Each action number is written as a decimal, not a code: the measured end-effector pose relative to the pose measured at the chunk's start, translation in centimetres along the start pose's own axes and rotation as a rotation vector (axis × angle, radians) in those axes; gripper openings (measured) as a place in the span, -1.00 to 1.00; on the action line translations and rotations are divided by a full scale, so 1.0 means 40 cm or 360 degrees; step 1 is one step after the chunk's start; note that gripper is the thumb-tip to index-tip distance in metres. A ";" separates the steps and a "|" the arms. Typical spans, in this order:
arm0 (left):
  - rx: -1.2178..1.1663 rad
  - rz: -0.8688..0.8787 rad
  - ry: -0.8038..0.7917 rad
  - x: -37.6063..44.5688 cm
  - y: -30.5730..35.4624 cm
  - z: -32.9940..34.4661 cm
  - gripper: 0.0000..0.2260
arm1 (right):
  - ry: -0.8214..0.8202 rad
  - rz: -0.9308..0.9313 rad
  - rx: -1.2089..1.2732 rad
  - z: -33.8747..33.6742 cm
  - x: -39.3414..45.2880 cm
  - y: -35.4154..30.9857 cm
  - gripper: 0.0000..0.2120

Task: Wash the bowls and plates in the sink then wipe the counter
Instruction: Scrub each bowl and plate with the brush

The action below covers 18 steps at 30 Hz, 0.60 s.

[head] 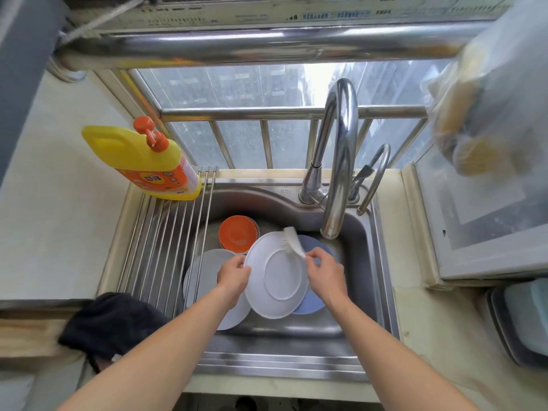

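White and turned underside up, the plate (277, 275) is held tilted over the steel sink (364, 241). The left hand (234, 277) grips its left rim, while the right hand (324, 275) pinches a pale cloth (293, 241) against its upper right edge. Under it lie a blue plate (314, 302) and a grey plate (207, 268), with orange bowls (238, 233) stacked behind. The tap (338, 161) arches over the basin. A yellow detergent bottle (145, 161) rests on the drying rack (166, 247), a dark rag (109, 321) just beside it.
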<state>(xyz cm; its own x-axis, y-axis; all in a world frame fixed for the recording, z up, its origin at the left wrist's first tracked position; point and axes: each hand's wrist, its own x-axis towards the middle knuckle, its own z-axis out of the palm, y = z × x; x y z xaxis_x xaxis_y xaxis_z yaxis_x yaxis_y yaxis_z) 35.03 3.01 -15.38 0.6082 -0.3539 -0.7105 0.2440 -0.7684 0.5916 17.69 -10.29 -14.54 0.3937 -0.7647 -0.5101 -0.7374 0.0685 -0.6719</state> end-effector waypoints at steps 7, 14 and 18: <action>0.0011 0.0006 0.0003 0.013 -0.001 -0.004 -0.77 | -0.0268 -0.0365 -0.0126 0.025 -0.026 -0.021 -0.87; 0.0028 -0.0001 -0.0038 0.043 -0.009 -0.003 -0.82 | -0.0074 -0.0191 0.0021 0.017 -0.014 0.005 -0.85; -0.0142 -0.0082 0.0004 0.060 -0.013 -0.005 -0.91 | -0.0323 -0.0412 -0.0047 0.047 -0.040 0.000 -0.88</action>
<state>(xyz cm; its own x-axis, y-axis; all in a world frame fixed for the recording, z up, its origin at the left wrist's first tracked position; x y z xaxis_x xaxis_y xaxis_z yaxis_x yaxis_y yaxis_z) 36.49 2.66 -17.30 0.5950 -0.3134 -0.7401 0.3415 -0.7350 0.5858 18.08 -7.85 -14.73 0.6692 -0.6108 -0.4231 -0.6131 -0.1323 -0.7788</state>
